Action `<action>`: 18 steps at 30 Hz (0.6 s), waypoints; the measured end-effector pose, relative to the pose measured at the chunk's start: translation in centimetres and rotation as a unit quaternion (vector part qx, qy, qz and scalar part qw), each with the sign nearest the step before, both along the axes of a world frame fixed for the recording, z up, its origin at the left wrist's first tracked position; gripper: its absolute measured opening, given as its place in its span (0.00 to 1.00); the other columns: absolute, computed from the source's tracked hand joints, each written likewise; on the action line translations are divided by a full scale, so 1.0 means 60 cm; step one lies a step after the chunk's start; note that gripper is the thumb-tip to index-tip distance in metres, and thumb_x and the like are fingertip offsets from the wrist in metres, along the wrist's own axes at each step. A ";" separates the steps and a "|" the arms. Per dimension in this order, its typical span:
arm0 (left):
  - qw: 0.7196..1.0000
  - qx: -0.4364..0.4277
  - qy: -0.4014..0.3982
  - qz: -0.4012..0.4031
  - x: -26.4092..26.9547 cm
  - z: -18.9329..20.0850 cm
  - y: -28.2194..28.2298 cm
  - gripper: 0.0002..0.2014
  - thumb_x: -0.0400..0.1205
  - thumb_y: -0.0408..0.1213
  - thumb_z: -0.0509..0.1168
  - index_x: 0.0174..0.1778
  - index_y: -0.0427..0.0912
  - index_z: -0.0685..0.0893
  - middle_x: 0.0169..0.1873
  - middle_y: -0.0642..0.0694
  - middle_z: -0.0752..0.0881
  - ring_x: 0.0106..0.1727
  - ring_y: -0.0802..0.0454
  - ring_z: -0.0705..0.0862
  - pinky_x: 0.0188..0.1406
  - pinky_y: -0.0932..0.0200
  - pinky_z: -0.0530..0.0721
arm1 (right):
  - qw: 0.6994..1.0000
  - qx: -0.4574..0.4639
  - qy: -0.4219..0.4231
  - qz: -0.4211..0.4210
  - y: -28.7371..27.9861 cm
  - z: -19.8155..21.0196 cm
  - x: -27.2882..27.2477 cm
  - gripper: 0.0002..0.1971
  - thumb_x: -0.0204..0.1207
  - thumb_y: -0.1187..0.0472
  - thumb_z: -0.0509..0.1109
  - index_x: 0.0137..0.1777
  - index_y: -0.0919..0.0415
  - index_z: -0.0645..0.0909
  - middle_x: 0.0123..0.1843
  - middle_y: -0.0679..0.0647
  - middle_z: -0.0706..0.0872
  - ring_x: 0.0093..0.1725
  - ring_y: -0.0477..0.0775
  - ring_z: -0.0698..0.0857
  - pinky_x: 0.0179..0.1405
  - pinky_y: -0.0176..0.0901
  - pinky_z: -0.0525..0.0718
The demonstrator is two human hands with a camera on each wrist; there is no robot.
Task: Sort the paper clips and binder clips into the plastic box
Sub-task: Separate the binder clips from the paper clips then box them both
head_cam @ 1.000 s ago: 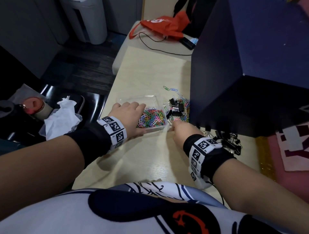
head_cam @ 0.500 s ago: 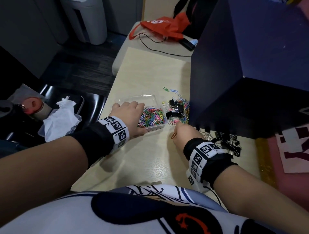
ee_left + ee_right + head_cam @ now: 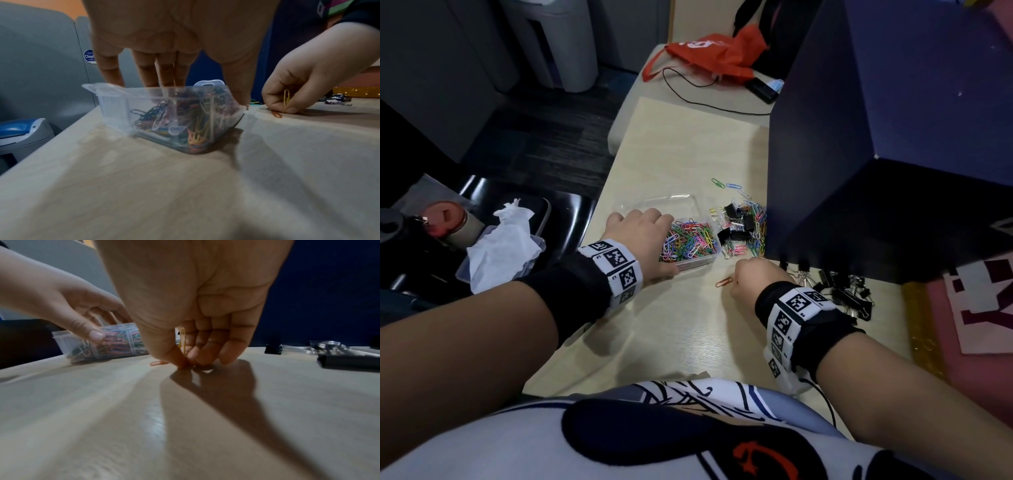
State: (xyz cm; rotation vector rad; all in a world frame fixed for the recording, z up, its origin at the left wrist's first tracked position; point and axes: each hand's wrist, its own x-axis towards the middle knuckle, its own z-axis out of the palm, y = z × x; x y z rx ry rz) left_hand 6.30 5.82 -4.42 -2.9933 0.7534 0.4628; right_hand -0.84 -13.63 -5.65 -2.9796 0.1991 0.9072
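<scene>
A clear plastic box [image 3: 681, 202] half full of coloured paper clips sits on the pale wooden table. My left hand [image 3: 643, 236] holds it, fingers over the far rim and thumb [image 3: 238, 95] on the near corner. To its right, my right hand [image 3: 185, 360] has its fingertips down on the table and pinches a yellow paper clip [image 3: 183, 340] upright. An orange paper clip [image 3: 724, 282] lies flat just left of those fingertips. Behind them is a mixed pile [image 3: 743, 226] of coloured paper clips and black binder clips.
A heap of black binder clips [image 3: 842, 294] lies to the right of my right wrist. A tall dark blue box [image 3: 876, 137] walls off the table's right side. Off the table's left edge stands a black chair [image 3: 571, 219] with tissue. An orange bag [image 3: 715, 51] and a cable lie at the far end.
My right hand drew back a little from the mixed pile toward me, and an orange clip now lies beside its fingertips. The left hand stays on the box.
</scene>
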 end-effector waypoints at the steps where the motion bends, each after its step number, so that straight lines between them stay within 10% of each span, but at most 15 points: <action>1: 1.000 0.000 0.000 0.001 -0.001 0.000 0.000 0.43 0.69 0.68 0.67 0.76 0.51 0.64 0.69 0.50 0.74 0.67 0.45 0.75 0.67 0.42 0.70 | 1.000 0.000 0.006 0.003 0.001 0.000 0.000 0.14 0.79 0.62 0.57 0.61 0.61 0.77 0.60 0.59 0.81 0.58 0.60 0.82 0.52 0.48 0.80; 18: 1.000 0.000 0.001 0.004 0.001 0.000 0.001 0.43 0.69 0.68 0.67 0.76 0.51 0.65 0.69 0.50 0.74 0.68 0.45 0.75 0.67 0.41 0.70 | 0.997 0.025 0.011 0.065 0.021 0.011 0.002 0.11 0.80 0.57 0.61 0.57 0.61 0.77 0.56 0.59 0.81 0.52 0.59 0.81 0.46 0.45 0.76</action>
